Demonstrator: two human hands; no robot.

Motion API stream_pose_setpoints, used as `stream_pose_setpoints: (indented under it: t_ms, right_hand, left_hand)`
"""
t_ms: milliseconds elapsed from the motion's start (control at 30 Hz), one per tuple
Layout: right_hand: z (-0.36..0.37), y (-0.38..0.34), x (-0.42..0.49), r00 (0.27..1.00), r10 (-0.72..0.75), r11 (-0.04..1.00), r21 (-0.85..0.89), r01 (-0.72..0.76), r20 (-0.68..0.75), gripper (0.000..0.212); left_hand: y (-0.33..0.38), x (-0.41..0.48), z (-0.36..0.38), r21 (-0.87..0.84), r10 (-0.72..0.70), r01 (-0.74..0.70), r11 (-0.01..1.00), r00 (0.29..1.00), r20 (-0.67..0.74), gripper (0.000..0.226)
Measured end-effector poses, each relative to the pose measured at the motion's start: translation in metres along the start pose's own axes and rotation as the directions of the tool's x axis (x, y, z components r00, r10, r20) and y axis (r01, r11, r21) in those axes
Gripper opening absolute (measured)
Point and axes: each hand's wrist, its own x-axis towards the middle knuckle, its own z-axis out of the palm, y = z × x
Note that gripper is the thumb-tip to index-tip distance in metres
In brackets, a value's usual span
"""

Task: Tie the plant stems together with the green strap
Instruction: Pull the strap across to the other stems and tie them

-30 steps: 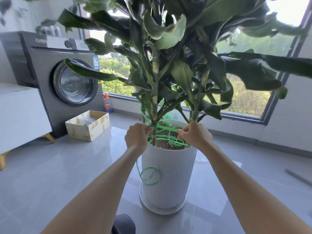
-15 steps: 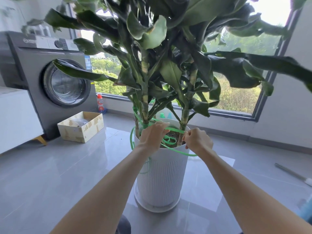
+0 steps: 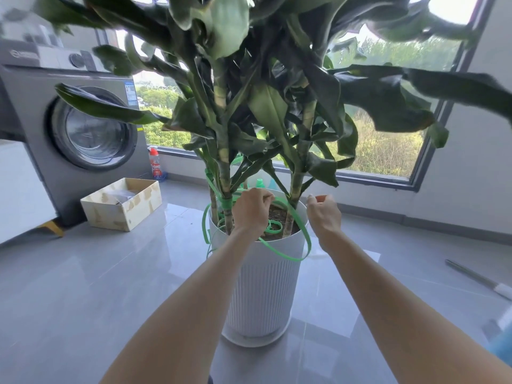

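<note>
While the green strap (image 3: pixel 227 203) is already wound round the left of the upright plant stems (image 3: pixel 224 167) just above the soil (image 3: pixel 277 214), the tie looks half made: a slack loop sags past the rim of the white pot (image 3: pixel 260 286), lying roughly level, left to right. The left hand (image 3: pixel 250 213) pinches the strap over the soil; the right hand (image 3: pixel 324 217), beside the loop, has curled fingers, holding what I cannot tell. Next the loop needs drawing tight round both stems.

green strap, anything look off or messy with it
Yes. The green strap is slack, not snug: one wide loop sags over the white pot's front rim, another spills over its left side, and loose coils lie on the soil between the stems.
</note>
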Motion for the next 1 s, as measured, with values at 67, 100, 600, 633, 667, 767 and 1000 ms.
stream_pose_setpoints:
  t_ms: [67,100,600,633,667,767,1000]
  right_hand:
    - [0.006,-0.001,0.007,0.995,0.055,0.991,0.120,-0.065,0.081,0.027]
    - [0.009,0.000,0.011,0.987,0.078,0.978,0.181,-0.103,0.143,0.025]
    - [0.022,0.016,0.026,0.840,0.057,0.822,0.452,-0.347,0.540,0.024]
    - [0.023,0.016,0.027,0.830,0.079,0.813,0.447,-0.375,0.552,0.024]
    - [0.023,0.017,0.027,0.821,0.102,0.804,0.440,-0.401,0.562,0.023]
    - [0.023,0.017,0.028,0.796,0.142,0.750,0.461,-0.474,0.588,0.018]
    - [0.029,0.017,0.026,0.800,0.167,0.720,0.483,-0.498,0.576,0.021]
  left_hand:
    - [-0.001,0.003,0.004,-0.028,-0.024,0.023,0.999,1.000,-0.003,0.021]
    - [-0.001,0.005,0.005,-0.041,-0.031,0.031,0.999,1.000,-0.003,0.020]
    - [-0.006,0.015,0.008,-0.081,-0.054,0.056,0.995,0.998,0.023,0.020]
    - [-0.005,0.015,0.008,-0.090,-0.062,0.063,0.994,0.998,0.022,0.020]
    - [-0.004,0.015,0.007,-0.097,-0.072,0.074,0.992,0.997,0.022,0.020]
    - [-0.003,0.013,0.005,-0.104,-0.082,0.085,0.991,0.996,0.034,0.020]
    - [-0.002,0.010,0.003,-0.102,-0.064,0.069,0.992,0.997,0.052,0.020]
